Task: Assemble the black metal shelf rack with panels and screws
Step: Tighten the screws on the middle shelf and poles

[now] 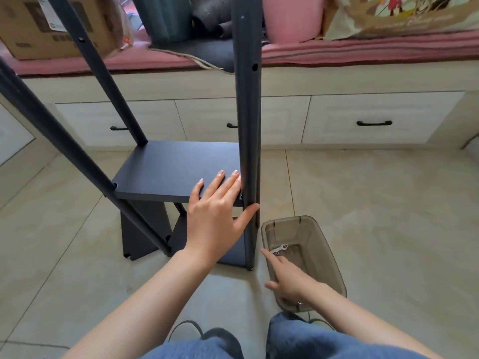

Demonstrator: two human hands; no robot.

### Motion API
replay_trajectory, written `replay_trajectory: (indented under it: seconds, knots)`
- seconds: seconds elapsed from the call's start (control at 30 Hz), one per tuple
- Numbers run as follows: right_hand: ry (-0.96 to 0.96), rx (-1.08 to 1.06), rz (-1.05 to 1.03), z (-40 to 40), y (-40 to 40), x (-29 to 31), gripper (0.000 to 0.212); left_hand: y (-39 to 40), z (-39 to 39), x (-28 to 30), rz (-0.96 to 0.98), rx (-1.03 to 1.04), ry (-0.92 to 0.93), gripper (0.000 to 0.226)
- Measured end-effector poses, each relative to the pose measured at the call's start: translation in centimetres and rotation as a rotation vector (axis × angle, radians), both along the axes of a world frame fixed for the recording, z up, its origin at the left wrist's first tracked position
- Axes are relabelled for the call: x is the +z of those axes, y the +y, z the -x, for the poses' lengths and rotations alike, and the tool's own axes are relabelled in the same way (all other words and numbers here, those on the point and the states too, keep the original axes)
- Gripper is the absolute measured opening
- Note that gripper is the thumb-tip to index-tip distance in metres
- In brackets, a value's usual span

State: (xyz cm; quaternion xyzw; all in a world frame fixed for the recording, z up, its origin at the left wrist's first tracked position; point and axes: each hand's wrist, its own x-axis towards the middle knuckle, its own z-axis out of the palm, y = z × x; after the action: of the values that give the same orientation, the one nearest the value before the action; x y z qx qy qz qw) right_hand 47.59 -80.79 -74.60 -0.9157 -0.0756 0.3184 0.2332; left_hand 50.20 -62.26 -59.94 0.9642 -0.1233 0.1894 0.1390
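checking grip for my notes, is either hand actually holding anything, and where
Left hand lies flat on the shelf panel, thumb against the post. Right hand reaches into the bin, gripping nothing.

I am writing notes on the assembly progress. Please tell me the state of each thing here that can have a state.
Shelf panel: level, mounted between the posts.
Front right post: upright, screw hole empty.
Left hand: flat on the panel, thumb against the post.
Right hand: reaching into the bin, forefinger extended.
Plastic bin: open, on the floor.
Small wrench: lying in the bin.
Drawers: closed.
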Motion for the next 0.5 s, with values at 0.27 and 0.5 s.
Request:
replay_trajectory:
  seconds: [0.27,0.5]
  knots:
    - [-0.083,-0.083,0.009,-2.6,-2.2,0.3,0.090,-0.6,-0.3,-0.4,0.005,0.008,-0.047,0.055]
    - [-0.099,-0.196,0.064,-4.8,-4.8,0.6,0.085,-0.7,-0.5,-0.3,-0.021,0.008,-0.084,0.056]
